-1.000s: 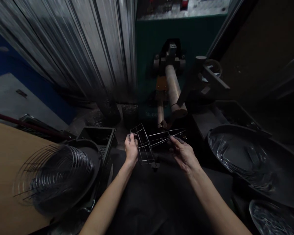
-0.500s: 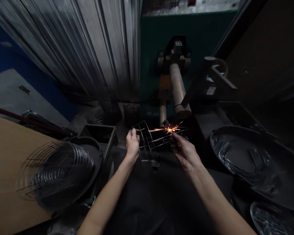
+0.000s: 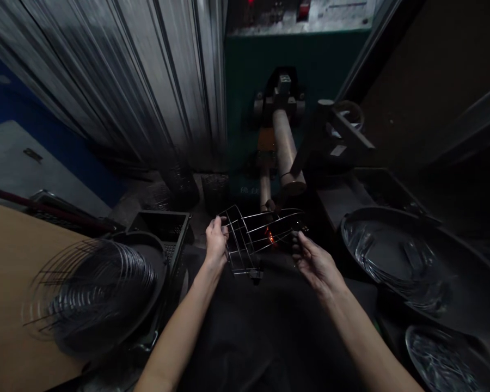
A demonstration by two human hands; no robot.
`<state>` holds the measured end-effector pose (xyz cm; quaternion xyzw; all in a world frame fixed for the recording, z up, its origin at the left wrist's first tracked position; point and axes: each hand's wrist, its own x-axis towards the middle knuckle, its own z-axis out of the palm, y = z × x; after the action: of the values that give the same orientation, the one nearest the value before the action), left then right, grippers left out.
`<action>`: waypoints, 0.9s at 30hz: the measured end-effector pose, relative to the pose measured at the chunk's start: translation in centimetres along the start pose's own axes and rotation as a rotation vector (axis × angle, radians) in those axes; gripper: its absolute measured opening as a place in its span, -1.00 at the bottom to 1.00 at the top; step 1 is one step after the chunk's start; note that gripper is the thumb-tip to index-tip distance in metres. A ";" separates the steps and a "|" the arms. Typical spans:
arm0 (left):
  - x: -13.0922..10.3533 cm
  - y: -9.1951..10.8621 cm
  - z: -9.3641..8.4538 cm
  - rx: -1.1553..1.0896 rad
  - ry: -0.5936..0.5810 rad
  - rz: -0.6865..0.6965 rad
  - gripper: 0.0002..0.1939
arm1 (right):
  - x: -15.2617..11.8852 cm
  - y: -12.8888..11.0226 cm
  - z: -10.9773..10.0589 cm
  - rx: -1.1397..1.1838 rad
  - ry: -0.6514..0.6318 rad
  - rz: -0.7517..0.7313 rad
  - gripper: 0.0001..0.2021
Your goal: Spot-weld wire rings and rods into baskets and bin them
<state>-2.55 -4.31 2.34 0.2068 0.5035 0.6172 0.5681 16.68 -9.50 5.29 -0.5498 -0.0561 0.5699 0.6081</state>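
Note:
A thin metal wire frame (image 3: pixel 240 239) hangs between my hands, below the round electrode arm (image 3: pixel 286 147) of a green machine (image 3: pixel 245 71). My left hand (image 3: pixel 216 239) pinches the frame's left edge. My right hand (image 3: pixel 312 258) is closed at the frame's right end, beside its curved wires; whatever lies between its fingertips is too dark and small to name. A few orange sparks (image 3: pixel 270 236) glow among the wires, under the lower electrode (image 3: pixel 265 188).
On the left, a round tray (image 3: pixel 163 256) bears stacked wire rings (image 3: pixel 126 264), with a black crate (image 3: pixel 179 231) behind. To the right stand a large tray (image 3: pixel 345 226) of curved wires and a smaller bowl (image 3: pixel 408 343) of metal pieces. A metal bracket (image 3: pixel 353 128) juts out nearby.
The bright spark burst at the electrode has died down to a few glowing specks lower down. My right hand has moved slightly down and away from the electrode. The view has shifted slightly.

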 end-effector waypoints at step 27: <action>-2.3 -3.2 -0.3 -0.048 0.115 0.090 -0.75 | 2.2 3.3 -15.7 -1.367 0.123 -0.713 -0.88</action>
<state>-0.61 -6.98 0.20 0.1795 0.5105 0.6649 0.5148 26.31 -18.20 -4.46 -0.7825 -0.5353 0.1469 0.2821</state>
